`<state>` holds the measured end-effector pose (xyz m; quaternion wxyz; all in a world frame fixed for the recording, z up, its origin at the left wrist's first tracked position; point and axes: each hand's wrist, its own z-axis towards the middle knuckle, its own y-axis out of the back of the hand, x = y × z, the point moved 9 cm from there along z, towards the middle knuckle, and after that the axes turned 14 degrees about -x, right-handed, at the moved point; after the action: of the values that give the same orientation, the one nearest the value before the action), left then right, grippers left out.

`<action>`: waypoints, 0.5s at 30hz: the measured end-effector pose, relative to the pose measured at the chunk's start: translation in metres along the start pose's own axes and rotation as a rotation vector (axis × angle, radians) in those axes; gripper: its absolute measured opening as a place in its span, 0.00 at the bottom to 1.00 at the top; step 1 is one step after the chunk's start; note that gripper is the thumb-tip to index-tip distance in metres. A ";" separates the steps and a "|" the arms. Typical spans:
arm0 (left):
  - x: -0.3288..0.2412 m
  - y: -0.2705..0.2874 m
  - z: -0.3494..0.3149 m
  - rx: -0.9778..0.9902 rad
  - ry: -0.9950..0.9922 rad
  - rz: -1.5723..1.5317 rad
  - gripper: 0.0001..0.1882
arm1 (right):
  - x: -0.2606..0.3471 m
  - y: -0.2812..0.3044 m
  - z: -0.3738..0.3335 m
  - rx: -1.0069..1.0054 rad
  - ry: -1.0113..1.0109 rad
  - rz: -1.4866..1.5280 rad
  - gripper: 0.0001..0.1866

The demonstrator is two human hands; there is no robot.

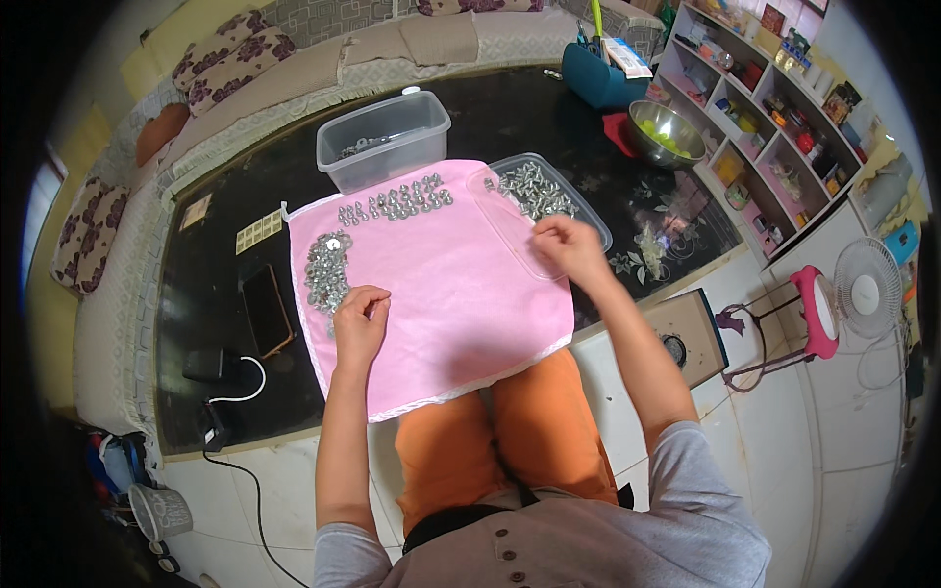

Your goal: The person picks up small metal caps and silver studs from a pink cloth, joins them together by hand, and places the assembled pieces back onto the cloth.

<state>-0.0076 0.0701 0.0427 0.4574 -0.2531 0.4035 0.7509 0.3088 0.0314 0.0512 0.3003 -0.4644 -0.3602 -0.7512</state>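
Observation:
A pink cloth [451,294] with a white edge lies over the near side of the dark table. My left hand [361,321] rests at its left side, beside a heap of small metal nuts [326,271]; its fingers are pinched together, and anything between them is too small to make out. My right hand [570,247] hovers at the cloth's right edge with fingers curled closed, next to a clear shallow tray [600,227] of silver bolts [534,188]. What it grips, if anything, is hidden. Rows of upright metal pieces, apparently bolts with nuts [397,202], stand along the cloth's far part.
Behind the cloth stands a clear plastic tub [382,152] with dark metal pieces inside. A phone [267,310] and a black adapter [208,365] with cables lie left. Back right are a steel bowl [667,132] and a teal holder [603,78]. A fan [866,292] stands right.

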 end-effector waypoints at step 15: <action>0.003 0.000 0.001 -0.008 0.004 0.006 0.03 | -0.017 0.029 0.027 0.142 0.092 -0.605 0.08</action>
<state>-0.0086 0.0719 0.0410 0.4533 -0.2551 0.4022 0.7534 0.3510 0.0395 0.0512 0.1106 -0.2795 -0.5199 -0.7996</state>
